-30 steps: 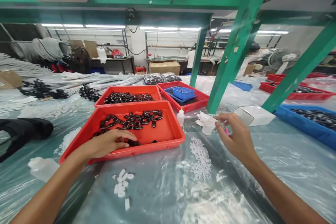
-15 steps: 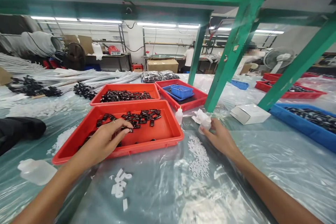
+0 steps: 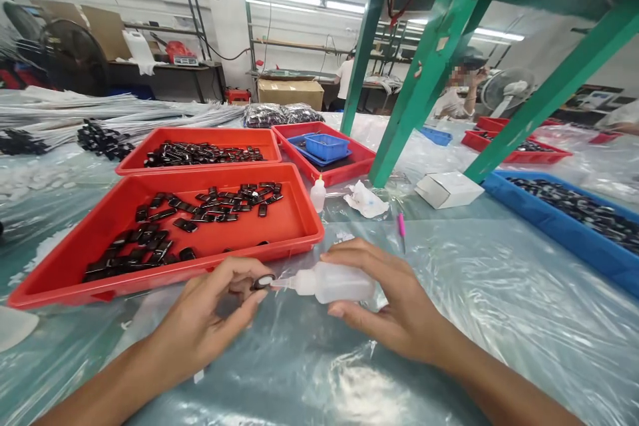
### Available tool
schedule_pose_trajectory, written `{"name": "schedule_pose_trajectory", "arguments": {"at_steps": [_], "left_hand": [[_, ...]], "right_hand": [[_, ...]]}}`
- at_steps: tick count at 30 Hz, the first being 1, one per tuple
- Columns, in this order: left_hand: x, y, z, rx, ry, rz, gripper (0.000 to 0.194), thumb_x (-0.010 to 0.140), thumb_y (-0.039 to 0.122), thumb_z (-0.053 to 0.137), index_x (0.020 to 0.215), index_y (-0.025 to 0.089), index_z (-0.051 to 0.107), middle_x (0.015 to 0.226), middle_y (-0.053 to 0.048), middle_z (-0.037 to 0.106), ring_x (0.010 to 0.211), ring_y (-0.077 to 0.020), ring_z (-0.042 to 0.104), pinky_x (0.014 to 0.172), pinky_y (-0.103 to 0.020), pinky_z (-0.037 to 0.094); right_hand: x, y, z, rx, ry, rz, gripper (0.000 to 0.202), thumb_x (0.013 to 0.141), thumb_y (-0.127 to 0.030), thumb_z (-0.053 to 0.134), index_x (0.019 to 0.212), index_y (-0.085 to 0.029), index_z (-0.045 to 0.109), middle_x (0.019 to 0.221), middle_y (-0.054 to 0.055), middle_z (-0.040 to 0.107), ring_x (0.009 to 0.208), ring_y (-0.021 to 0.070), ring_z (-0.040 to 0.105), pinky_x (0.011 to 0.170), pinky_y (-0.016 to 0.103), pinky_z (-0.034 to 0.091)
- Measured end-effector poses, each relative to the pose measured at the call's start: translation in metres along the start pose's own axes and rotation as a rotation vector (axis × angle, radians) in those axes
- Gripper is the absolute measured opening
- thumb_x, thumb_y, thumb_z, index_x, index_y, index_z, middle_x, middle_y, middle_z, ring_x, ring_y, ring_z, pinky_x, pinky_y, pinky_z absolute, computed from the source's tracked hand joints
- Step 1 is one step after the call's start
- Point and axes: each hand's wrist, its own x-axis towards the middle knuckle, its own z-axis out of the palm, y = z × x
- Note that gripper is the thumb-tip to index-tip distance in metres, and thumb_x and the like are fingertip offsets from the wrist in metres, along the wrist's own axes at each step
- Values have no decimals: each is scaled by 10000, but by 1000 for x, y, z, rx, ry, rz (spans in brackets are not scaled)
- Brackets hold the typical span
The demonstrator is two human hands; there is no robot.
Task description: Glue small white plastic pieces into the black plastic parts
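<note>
The plastic-covered table (image 3: 499, 319) carries red trays (image 3: 249, 233) and a box (image 3: 452, 190).

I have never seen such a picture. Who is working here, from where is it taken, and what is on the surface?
No machine here: these are a person's two bare hands, seen from a camera worn on the head. The left hand holds a small black piece with a pale face. The right hand holds a translucent squeeze bottle sideways, its nozzle pointing at that piece. The plastic-covered surface carries a red tray with loose black parts, a small upright bottle, crumpled white paper, a pink pen-like tool and a white box.
</note>
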Motion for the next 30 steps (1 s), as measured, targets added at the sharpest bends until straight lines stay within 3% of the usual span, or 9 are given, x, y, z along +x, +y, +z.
{"name": "schedule_pose_trajectory", "arguments": {"at_steps": [3, 7, 12, 16, 19, 24, 30], "left_hand": [[-1, 3, -3, 26, 19, 9, 196, 1096, 455, 638, 1238, 324, 670, 915, 1, 742, 644, -124, 648, 623, -205, 613], [1, 2, -7, 106, -5, 126, 182, 1093, 407, 646, 1254, 324, 663, 961, -7, 775, 639, -120, 668, 602, -184, 612], [1, 6, -8, 177, -11, 128, 181, 1110, 410, 610, 1260, 318, 646, 975, 0, 774, 643, -115, 683, 598, -176, 608], [2, 14, -7, 256, -29, 217, 185, 1128, 401, 566, 1301, 353, 612, 993, 25, 794, 725, -116, 749, 589, -136, 581], [4, 17, -7, 319, -36, 271, 193, 1146, 404, 523, 1321, 350, 585, 1006, 27, 812, 739, -115, 770, 604, -137, 585], [3, 19, -10, 386, -46, 334, 199, 1171, 388, 466, 1332, 325, 564, 1113, -3, 839, 849, -145, 829, 649, -167, 617], [-7, 15, -12, 468, -25, 303, 248, 1175, 470, 463, 1375, 378, 577, 1233, 55, 813, 1059, -128, 814, 940, -171, 633]], "right_hand": [[0, 1, 1, 8, -16, -14, 387, 1016, -336, 804, 1378, -315, 668, 1216, 84, 754, 1059, 250, 756, 866, 403, 652], [-1, -2, 3, 0, -3, -23, 406, 1009, -300, 811, 1386, -300, 663, 1223, 89, 734, 1060, 233, 744, 880, 376, 645], [-2, -3, 4, -26, 26, -32, 389, 1023, -306, 792, 1383, -261, 652, 1220, 90, 737, 1080, 223, 733, 891, 355, 635], [-5, -4, 5, -56, 42, -23, 420, 997, -364, 834, 1342, -233, 634, 1198, 57, 757, 1041, 181, 735, 856, 289, 611], [-7, -8, 5, -81, 107, -95, 391, 995, -387, 842, 1277, -210, 635, 1169, 50, 770, 1057, 166, 742, 902, 280, 596], [-8, -19, 3, -215, 137, -224, 304, 1029, -283, 801, 1262, -161, 649, 1213, 114, 763, 1038, 173, 752, 943, 328, 596], [-10, -24, 1, -219, 132, -276, 241, 1053, -232, 759, 1243, -123, 657, 1217, 149, 764, 1042, 183, 749, 910, 334, 604]]}}
